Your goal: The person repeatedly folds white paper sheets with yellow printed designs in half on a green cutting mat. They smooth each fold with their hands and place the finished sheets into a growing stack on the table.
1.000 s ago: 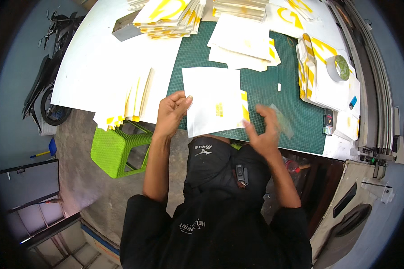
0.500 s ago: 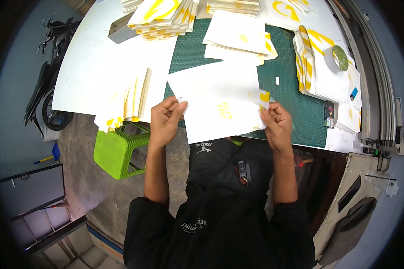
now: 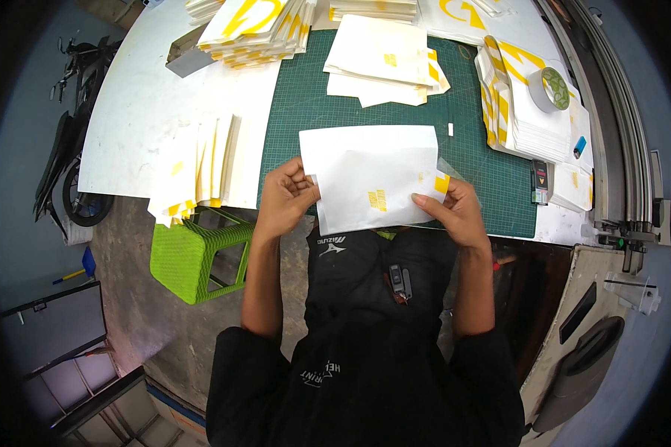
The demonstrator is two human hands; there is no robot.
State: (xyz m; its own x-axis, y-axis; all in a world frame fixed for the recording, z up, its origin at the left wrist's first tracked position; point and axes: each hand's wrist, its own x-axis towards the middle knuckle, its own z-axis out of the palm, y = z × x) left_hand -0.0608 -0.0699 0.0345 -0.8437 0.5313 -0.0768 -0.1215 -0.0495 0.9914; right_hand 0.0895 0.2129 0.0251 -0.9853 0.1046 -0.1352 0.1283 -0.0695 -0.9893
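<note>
Between my two hands is a white paper sheet with a small yellow print near its lower middle and a yellow-marked edge at the right. My left hand grips its left edge, thumb in front and fingers curled behind. At the right edge, my right hand pinches it, thumb on the front face and fingers hidden behind. A clear, see-through corner shows behind the sheet by my right hand. Below the sheet lies the green cutting mat. Beyond it, a stack of similar white sheets rests on the mat.
A fanned pile with yellow print lies at the left table edge, above a green stool. More stacks stand at the back. On the right stack sit a tape roll and a blue lighter. A small dark box stands nearby.
The sheet has been turned more level and its left side brought down. My right thumb has slid inward onto its face. My left hand has moved slightly right.
</note>
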